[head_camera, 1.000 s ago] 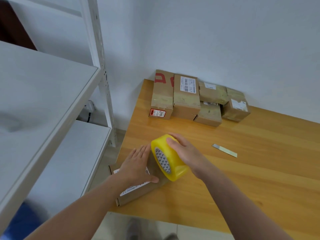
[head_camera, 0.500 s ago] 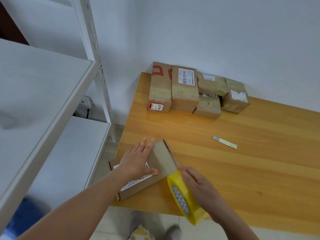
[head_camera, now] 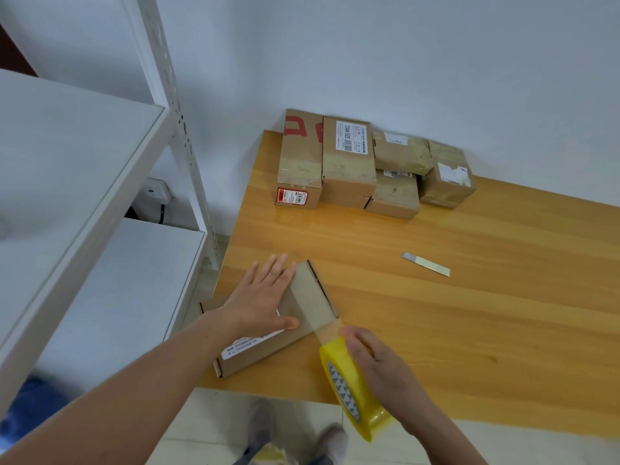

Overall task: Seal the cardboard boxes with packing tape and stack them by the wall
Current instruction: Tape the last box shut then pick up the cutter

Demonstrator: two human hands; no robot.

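Observation:
A flat cardboard box [head_camera: 308, 300] with a white label lies at the near left corner of the wooden table [head_camera: 436, 297]. My left hand [head_camera: 261, 300] presses flat on its top with straight fingers. My right hand [head_camera: 379, 367] grips a yellow roll of packing tape [head_camera: 352, 391] just off the box's near right edge, at the table's front edge. A clear strip of tape runs from the roll up across the box top. Several sealed boxes [head_camera: 349, 162] stand together against the wall at the far left of the table.
A small metal blade [head_camera: 425, 264] lies on the table to the right of the box. White metal shelving [head_camera: 84, 196] stands close on the left. The person's shoes [head_camera: 268, 427] show on the pale floor below the table edge.
My right hand has drawn the tape roll from over the box toward me, past its near edge, laying tape across the top. My left hand has stayed pressed on the box.

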